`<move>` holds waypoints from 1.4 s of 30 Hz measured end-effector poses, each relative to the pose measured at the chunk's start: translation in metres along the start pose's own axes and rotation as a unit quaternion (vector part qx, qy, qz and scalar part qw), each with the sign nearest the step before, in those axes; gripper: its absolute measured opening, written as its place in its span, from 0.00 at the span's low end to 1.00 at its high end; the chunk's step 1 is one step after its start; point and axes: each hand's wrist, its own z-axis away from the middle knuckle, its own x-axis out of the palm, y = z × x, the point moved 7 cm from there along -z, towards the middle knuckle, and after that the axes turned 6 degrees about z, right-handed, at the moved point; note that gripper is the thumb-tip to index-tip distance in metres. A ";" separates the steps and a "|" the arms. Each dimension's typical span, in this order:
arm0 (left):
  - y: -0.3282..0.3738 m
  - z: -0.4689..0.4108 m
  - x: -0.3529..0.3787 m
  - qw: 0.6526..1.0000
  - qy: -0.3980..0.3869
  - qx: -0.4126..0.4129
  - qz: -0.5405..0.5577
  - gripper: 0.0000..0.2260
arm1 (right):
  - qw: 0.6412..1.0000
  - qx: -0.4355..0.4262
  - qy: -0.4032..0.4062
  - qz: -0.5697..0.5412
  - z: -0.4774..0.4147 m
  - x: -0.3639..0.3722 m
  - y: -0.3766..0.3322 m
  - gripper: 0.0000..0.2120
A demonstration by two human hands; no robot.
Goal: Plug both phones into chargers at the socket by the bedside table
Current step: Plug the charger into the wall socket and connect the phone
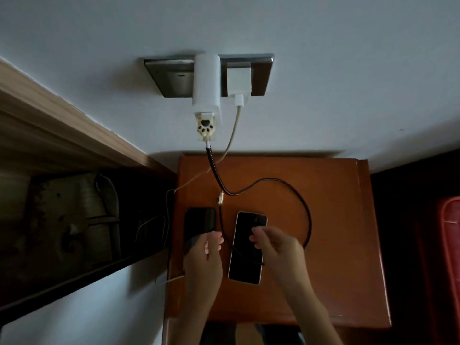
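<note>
A pale wall [323,70] fills the top of the room. Below it stands a brown wooden bedside table [336,245], pushed up against the wall. On the wall just above the table is a dark socket plate [171,78]. Two white chargers are plugged into it: a tall charger [206,80] and, just beside it on the right, a small square charger [238,80].

Two phones lie flat on the table, screens dark. The silver-edged phone [245,265] is near the middle. The black phone [199,222] is to its left, by the table's edge.

A dark braided cable [307,212] hangs from the tall charger and loops wide across the table. A pale cable [232,138] drops from the small charger and runs off the left edge.

The left hand [205,260] rests on the black phone, fingers curled around it. The right hand [276,247] hovers over the silver-edged phone, its fingertips pinched together on the dark braided cable.
</note>
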 end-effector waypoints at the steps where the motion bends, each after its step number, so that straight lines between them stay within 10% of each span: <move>1: -0.005 -0.002 0.005 1.000 0.005 0.002 -0.009 0.11 | 1.000 -0.001 -0.010 0.021 -0.005 0.010 0.004 0.09; 15: 0.015 -0.086 0.045 0.981 0.041 0.122 -0.145 0.11 | 1.000 0.014 -0.019 -0.001 -0.024 0.043 0.058 0.08; 26: -0.066 0.016 0.061 0.990 -0.111 0.074 -0.053 0.08 | 0.992 0.076 -0.084 -0.061 0.034 0.041 0.113 0.19; 31: -0.068 0.026 0.066 0.958 -0.217 0.159 -0.096 0.09 | 0.992 0.101 -0.028 -0.076 0.039 0.031 0.132 0.08; 35: -0.055 0.018 0.054 0.951 -0.124 0.243 -0.146 0.07 | 0.993 0.101 -0.027 -0.060 0.039 0.031 0.137 0.04; 42: -0.037 0.009 0.068 0.936 0.009 0.165 -0.310 0.43 | 0.990 0.109 -0.029 -0.078 0.049 0.034 0.139 0.04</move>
